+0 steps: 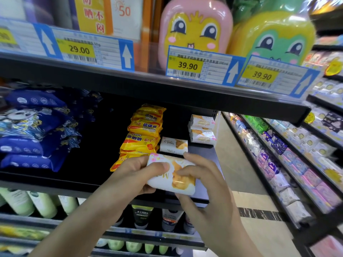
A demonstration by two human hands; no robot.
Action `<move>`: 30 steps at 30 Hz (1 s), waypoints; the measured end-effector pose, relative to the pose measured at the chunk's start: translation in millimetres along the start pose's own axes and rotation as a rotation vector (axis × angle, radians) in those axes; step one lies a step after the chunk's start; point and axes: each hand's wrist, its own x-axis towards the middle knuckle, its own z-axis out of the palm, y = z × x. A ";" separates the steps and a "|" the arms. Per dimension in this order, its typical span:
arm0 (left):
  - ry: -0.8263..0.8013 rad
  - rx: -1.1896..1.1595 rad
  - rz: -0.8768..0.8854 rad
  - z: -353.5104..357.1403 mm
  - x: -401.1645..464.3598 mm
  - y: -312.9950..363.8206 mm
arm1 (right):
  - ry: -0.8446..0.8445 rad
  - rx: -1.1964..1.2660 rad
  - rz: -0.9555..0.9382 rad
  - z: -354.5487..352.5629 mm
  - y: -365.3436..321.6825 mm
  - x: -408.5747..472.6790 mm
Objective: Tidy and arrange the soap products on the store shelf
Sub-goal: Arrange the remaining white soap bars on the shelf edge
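Item, held: white soap bar (172, 175), long axis left to right, at the shelf's front edge. My left hand (138, 173) pinches its left end, thumb on top; my right hand (201, 180) grips the right end. Beyond: single matching bar (173, 145) just behind; yellow soap stack (143, 135) behind-left; white soap stack (202, 129) back-right, nearer my right hand, I judge.

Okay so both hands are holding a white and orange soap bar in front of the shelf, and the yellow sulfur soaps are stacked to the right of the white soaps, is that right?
Not quite. The head view shows the yellow sulfur soaps stacked left of the white soaps, not right. Both hands, left hand and right hand, do hold the white and orange soap bar.
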 end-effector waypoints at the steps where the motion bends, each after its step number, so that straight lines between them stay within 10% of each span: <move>1: -0.014 0.007 -0.016 -1.1 -0.2 -0.3 | 0.000 0.036 0.016 -0.5 0.0 0.2; 30: -0.065 -0.053 0.224 22.0 2.7 -10.3 | 0.066 0.899 0.648 10.5 4.5 -11.1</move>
